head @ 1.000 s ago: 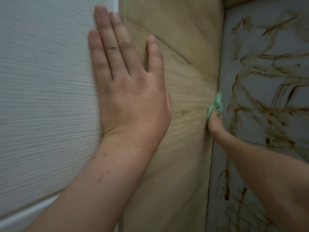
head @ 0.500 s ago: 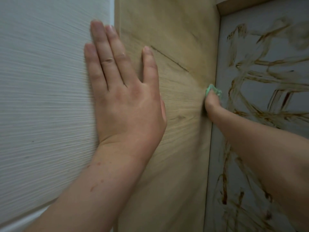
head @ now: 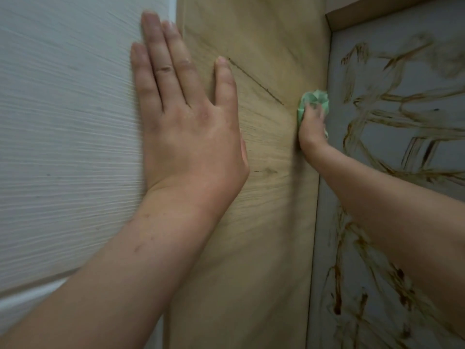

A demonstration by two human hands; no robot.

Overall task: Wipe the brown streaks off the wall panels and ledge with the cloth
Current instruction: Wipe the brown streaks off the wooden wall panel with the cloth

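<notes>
The cloth [head: 313, 99] is held bunched in curled fingers of the right hand [head: 312, 129], at the seam between wood panel [head: 264, 222] and grey panel [head: 377, 79]. The streaks [head: 392, 122] lie immediately right of it. The left hand [head: 191, 137] is pressed flat, fingers straight, farther left.

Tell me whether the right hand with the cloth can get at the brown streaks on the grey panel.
Probably yes. The right hand holds the cloth at the edge of the wooden panel, beside the grey panel; nothing stands between it and the nearest brown streaks.
</notes>
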